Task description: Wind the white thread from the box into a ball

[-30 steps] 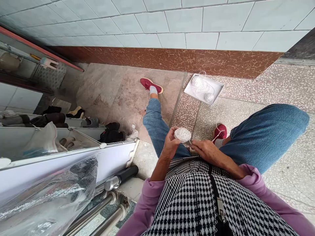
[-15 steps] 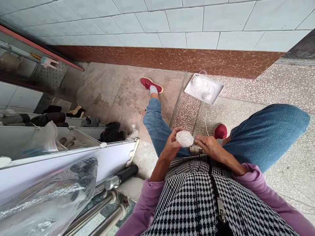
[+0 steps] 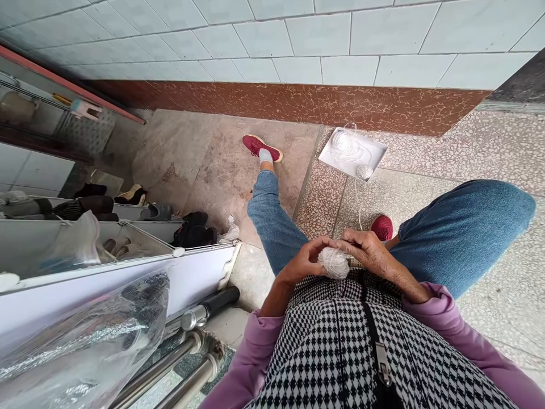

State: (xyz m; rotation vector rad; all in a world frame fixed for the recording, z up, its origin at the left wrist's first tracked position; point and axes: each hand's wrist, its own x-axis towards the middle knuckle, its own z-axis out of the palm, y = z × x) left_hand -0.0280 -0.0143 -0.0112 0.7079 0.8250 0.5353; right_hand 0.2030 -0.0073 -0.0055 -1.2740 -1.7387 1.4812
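Observation:
A small ball of white yarn (image 3: 334, 263) sits in front of my lap, with my left hand (image 3: 305, 261) closed around its left side. My right hand (image 3: 371, 253) is just beside the ball's upper right, its thumb and fingers pinched together. From that pinch a white yarn strand (image 3: 359, 204) runs forward to a shallow white box (image 3: 377, 152) on the floor. Inside the box lie a loose skein of white yarn (image 3: 343, 146) and a smaller yarn ball (image 3: 364, 171) near the front wall.
A tiled wall (image 3: 317, 34) with a brown base stands ahead. At left, a shoe rack (image 3: 200, 272) holds shoes and plastic bags, with metal tubes (image 3: 187, 355) below it. My red shoes (image 3: 261, 146) rest on the floor.
My left hand and the yarn ball have moved right and toward my body, and the ball has turned. My right hand has shifted slightly right. The smaller ball in the box has rolled right.

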